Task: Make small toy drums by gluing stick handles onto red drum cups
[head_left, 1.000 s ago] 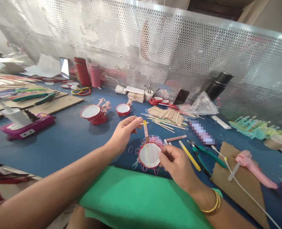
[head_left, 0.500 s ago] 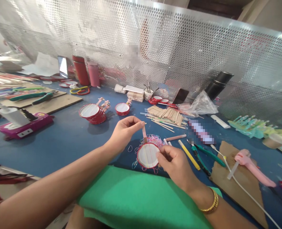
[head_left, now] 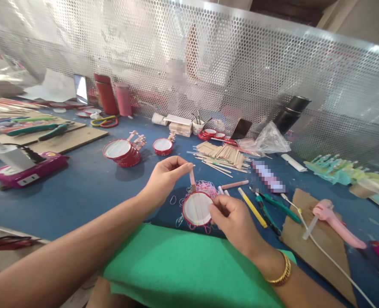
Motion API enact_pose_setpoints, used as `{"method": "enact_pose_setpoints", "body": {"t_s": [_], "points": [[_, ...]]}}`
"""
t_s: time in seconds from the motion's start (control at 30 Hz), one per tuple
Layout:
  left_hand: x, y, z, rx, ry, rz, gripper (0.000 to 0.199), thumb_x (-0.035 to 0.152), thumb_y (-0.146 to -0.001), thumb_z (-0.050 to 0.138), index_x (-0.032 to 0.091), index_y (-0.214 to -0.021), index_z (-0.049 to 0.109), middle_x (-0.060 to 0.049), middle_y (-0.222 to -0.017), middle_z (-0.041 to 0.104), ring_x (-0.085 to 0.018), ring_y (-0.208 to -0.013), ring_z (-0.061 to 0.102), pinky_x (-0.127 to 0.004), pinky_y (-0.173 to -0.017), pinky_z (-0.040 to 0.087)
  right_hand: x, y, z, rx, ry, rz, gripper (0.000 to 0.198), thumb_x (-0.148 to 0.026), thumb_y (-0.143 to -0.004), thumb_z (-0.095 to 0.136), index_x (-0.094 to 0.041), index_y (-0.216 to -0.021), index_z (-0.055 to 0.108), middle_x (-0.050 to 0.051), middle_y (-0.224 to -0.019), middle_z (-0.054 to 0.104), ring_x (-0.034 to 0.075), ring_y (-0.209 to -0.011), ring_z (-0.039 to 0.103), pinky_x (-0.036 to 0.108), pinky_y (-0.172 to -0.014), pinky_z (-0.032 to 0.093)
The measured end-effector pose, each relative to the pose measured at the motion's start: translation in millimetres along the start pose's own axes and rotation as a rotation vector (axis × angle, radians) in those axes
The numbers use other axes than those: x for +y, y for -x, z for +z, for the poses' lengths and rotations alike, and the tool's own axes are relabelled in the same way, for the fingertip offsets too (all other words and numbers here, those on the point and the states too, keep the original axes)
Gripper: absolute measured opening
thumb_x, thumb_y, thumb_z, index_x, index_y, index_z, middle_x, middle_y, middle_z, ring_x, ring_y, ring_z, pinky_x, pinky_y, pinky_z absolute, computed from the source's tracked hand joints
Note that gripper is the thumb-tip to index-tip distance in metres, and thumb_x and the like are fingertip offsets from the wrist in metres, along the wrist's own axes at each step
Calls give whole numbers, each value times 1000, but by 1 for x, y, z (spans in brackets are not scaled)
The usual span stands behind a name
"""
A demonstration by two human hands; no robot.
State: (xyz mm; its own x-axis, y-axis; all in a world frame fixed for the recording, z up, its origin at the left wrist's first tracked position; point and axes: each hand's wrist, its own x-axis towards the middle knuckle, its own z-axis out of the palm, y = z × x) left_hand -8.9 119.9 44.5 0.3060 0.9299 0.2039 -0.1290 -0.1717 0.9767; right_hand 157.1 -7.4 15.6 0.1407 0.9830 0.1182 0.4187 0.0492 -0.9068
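Observation:
Between my hands is a small banjo-like craft piece point(head_left: 197, 208), a white disc with a red rim and a flat stick neck point(head_left: 192, 179). Thin coloured strands run over the disc. At the neck's upper end, the fingers of my left hand point(head_left: 172, 173) are pinched. My right hand point(head_left: 229, 216) grips the disc's right edge between thumb and fingers. A heap of pink and multicoloured rubber bands point(head_left: 205, 187) lies behind the disc, partly hidden by it. Nearer to me, green cloth point(head_left: 183, 265) spreads below both hands.
Similar red-rimmed pieces stand stacked point(head_left: 122, 153) at left, beside a smaller stack point(head_left: 163, 146). Wooden sticks point(head_left: 223, 155) lie beyond the bands. To the right are a yellow marker point(head_left: 253, 208), green-handled pliers point(head_left: 281, 207) and a pink glue gun point(head_left: 337, 222) on cardboard. A perforated metal screen point(head_left: 138, 51) rises behind.
The whole view has shifted slightly, so things appear a little further left. Both hands keep the same hold on the banjo-like piece.

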Motion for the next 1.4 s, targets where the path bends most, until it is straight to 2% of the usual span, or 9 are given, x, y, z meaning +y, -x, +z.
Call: {"method": "enact_pose_setpoints", "body": {"t_s": [0.27, 0.5, 0.77, 1.4], "points": [[-1, -1, 0, -1, -29, -13, 31, 46, -67, 84, 19, -71, 70, 0, -68, 62, -12, -63, 48, -26, -61, 39, -1, 1, 0, 4, 0, 4, 29, -40, -85, 59, -21, -64, 53, -4, -58, 49, 11, -56, 42, 23, -52, 34], [0, 0, -1, 22, -27, 0, 32, 46, -67, 85, 18, -68, 69, 0, -67, 62, -12, -63, 48, -26, -61, 39, -3, 0, 0, 9, 5, 3, 29, -40, -84, 59, -21, -63, 53, -4, -57, 48, 11, -55, 41, 24, -53, 34], [0, 0, 0, 12, -5, -23, 34, 46, -65, 86, 18, -67, 67, 1, -65, 59, -11, -62, 46, -26, -60, 36, -1, 1, -1, 12, -7, 0, 30, -39, -85, 61, -21, -63, 52, -4, -57, 47, 11, -55, 41, 23, -52, 34], [-1, 0, -2, -1, -10, -10, 32, 46, -70, 81, 19, -66, 66, 2, -64, 56, -11, -61, 44, -26, -59, 35, -2, 0, 0, 15, 5, -5, 30, -41, -84, 61, -21, -63, 53, -4, -57, 48, 11, -55, 41, 24, -52, 34]]}}
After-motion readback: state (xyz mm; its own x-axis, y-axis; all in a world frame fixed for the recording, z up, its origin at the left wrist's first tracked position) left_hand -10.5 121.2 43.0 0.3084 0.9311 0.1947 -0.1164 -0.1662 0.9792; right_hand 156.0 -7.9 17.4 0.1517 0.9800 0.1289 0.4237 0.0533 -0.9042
